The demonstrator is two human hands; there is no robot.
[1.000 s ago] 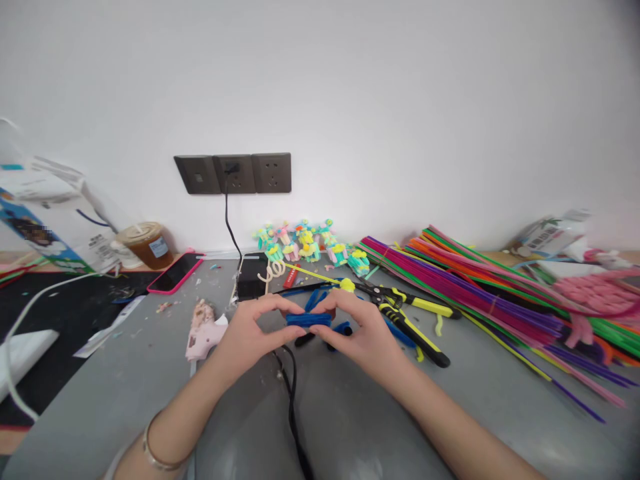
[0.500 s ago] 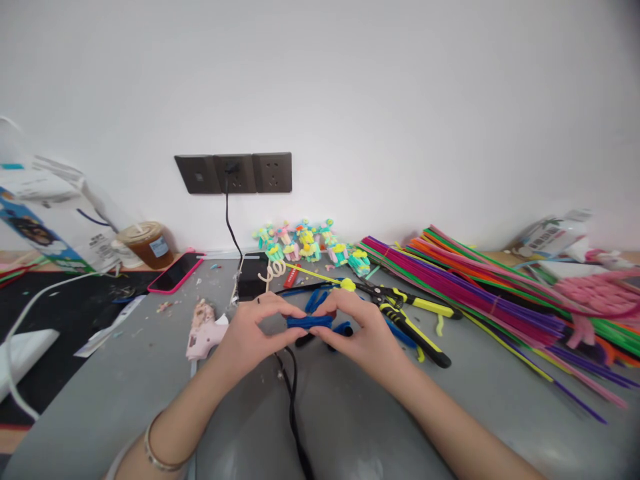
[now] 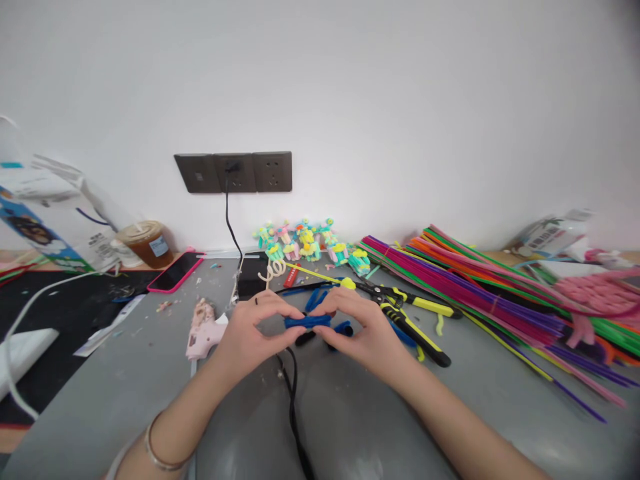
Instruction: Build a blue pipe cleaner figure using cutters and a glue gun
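Both of my hands pinch a short blue pipe-cleaner bundle just above the grey table. My left hand grips its left end with thumb and fingers closed. My right hand grips the right end the same way. More blue pipe-cleaner pieces lie under and behind the hands. A black cable runs from under the hands toward me.
Yellow-handled pliers lie right of my hands, a pink glue gun to the left. A large spread of coloured pipe cleaners fills the right side. Small finished figures, a pink phone, a drink cup and wall sockets sit behind.
The hands have shifted only slightly; the fingers have tightened on the blue bundle, which looks thinner and a little more compressed.
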